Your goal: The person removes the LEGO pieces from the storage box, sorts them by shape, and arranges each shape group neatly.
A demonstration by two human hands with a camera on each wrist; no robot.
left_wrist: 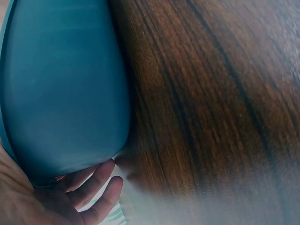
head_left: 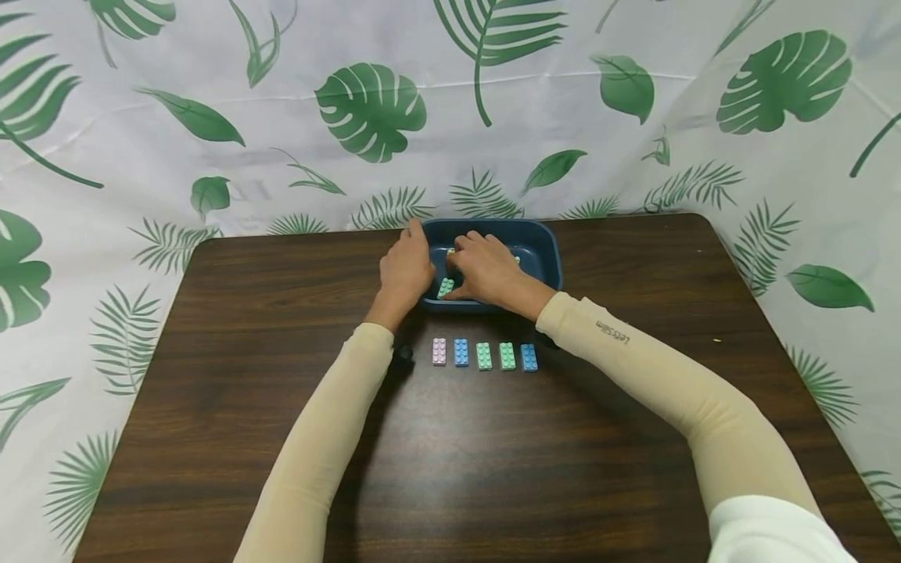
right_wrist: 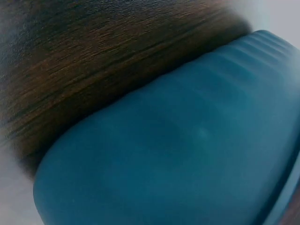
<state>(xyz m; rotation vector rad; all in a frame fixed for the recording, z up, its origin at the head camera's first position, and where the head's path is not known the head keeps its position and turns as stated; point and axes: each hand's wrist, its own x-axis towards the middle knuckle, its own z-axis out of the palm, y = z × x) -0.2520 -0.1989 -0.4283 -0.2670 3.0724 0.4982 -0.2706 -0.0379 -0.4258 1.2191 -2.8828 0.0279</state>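
A dark blue plastic bin (head_left: 556, 270) stands at the back of the table with several toy building bricks inside. My left hand (head_left: 406, 268) grips its left end; in the left wrist view, fingers (left_wrist: 96, 183) curve along the outer end wall. My right hand (head_left: 487, 270) reaches down into the bin, thumb and fingers bent and apart. Close by its thumb lies a light green brick (head_left: 446, 288). In the right wrist view the bin's outer wall (right_wrist: 164, 150) fills most of the picture, and the right fingers are out of sight.
In front of the bin, a row runs across the brown wooden table (head_left: 450, 469): a pink brick (head_left: 439, 352), a blue brick (head_left: 461, 352), two green bricks (head_left: 496, 356) and another blue brick (head_left: 529, 357). A leaf-patterned curtain (head_left: 281, 133) hangs behind the table.
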